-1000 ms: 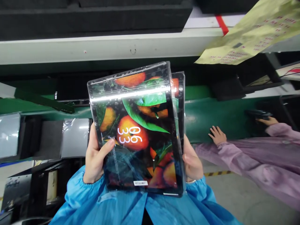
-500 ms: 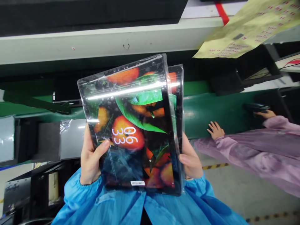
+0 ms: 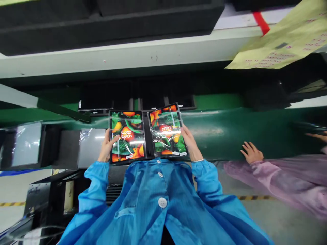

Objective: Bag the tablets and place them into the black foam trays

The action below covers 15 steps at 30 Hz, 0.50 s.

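Observation:
Two tablets in clear plastic bags, screens lit with an orange-and-leaf picture, lie side by side at the near edge of the green conveyor belt (image 3: 224, 129). My left hand (image 3: 106, 149) grips the left tablet (image 3: 127, 136) by its left edge, thumb on the screen. My right hand (image 3: 189, 143) holds the right tablet (image 3: 167, 131) by its right edge. Both blue sleeves reach forward from my body.
A bagged grey slab (image 3: 90, 146) and another tray (image 3: 25, 144) sit on the belt to the left. A co-worker's hand (image 3: 251, 153) in a pink sleeve rests on the belt's edge at right. A white shelf rail (image 3: 127, 56) and a yellow sheet (image 3: 283, 41) hang above.
The two tablets were stacked and held up close to my face; now they are separated, one in each hand, and lowered side by side to the belt's edge.

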Each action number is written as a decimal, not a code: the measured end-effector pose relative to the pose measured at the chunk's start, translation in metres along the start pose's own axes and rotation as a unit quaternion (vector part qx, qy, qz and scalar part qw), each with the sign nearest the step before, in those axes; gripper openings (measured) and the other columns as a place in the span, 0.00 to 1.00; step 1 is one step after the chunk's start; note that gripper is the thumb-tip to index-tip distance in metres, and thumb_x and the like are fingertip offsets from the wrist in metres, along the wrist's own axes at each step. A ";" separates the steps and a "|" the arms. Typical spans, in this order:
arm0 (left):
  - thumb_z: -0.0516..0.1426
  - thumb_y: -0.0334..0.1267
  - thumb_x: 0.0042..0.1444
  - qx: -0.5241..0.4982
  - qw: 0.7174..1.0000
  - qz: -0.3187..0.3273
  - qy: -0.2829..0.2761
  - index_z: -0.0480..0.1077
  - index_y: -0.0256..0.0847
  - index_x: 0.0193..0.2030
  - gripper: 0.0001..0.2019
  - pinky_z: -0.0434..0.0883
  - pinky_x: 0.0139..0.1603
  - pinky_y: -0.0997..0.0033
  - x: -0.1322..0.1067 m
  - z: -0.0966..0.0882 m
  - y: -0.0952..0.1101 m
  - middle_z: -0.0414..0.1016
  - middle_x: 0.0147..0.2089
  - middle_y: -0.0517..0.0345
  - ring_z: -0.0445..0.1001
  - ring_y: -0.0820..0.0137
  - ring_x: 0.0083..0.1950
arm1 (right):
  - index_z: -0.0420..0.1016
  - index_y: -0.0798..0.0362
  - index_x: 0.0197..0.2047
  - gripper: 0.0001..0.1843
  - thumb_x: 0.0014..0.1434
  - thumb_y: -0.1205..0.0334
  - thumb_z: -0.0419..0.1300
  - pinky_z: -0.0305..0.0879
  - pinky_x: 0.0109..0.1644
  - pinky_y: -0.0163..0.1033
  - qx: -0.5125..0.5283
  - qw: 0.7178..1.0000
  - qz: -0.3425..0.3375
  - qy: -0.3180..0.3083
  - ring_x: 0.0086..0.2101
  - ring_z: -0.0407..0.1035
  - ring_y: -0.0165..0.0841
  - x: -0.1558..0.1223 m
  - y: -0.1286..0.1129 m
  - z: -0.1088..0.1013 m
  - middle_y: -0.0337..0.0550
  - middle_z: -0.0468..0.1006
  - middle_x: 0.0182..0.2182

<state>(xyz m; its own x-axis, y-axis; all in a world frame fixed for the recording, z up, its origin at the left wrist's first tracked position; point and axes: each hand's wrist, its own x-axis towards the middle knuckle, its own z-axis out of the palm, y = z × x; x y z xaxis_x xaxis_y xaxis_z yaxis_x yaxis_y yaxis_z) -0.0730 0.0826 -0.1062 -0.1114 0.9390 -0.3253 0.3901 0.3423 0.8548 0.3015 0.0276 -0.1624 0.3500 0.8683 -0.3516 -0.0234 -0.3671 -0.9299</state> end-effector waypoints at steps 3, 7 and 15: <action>0.66 0.52 0.55 0.083 0.995 -0.016 0.043 0.68 0.41 0.64 0.32 0.68 0.69 0.50 0.025 0.003 -0.038 0.71 0.65 0.42 0.69 0.48 0.69 | 0.77 0.54 0.57 0.26 0.68 0.41 0.61 0.69 0.64 0.59 -0.074 0.997 -0.012 0.017 0.56 0.74 0.44 0.016 0.031 0.006 0.52 0.79 0.56; 0.67 0.53 0.52 0.184 0.977 -0.034 0.106 0.70 0.37 0.58 0.31 0.61 0.71 0.44 0.030 0.010 -0.060 0.67 0.61 0.37 0.61 0.43 0.71 | 0.75 0.51 0.59 0.21 0.68 0.50 0.64 0.59 0.70 0.64 -0.156 0.984 -0.047 0.073 0.65 0.63 0.49 0.015 0.048 0.011 0.52 0.69 0.66; 0.60 0.60 0.60 0.265 0.947 -0.102 0.152 0.68 0.35 0.50 0.27 0.67 0.62 0.40 0.025 0.036 -0.073 0.71 0.54 0.36 0.70 0.44 0.61 | 0.74 0.51 0.59 0.19 0.70 0.51 0.63 0.74 0.57 0.53 -0.123 0.986 -0.094 0.059 0.53 0.73 0.42 0.013 0.078 0.019 0.49 0.75 0.57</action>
<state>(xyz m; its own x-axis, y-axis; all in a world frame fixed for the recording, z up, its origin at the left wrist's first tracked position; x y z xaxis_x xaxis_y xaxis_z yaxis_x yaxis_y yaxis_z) -0.0714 0.0803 -0.1909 -0.4599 0.8485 -0.2618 0.7275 0.5291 0.4369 0.2866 0.0159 -0.2417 0.4333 0.8891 -0.1477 0.2748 -0.2864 -0.9178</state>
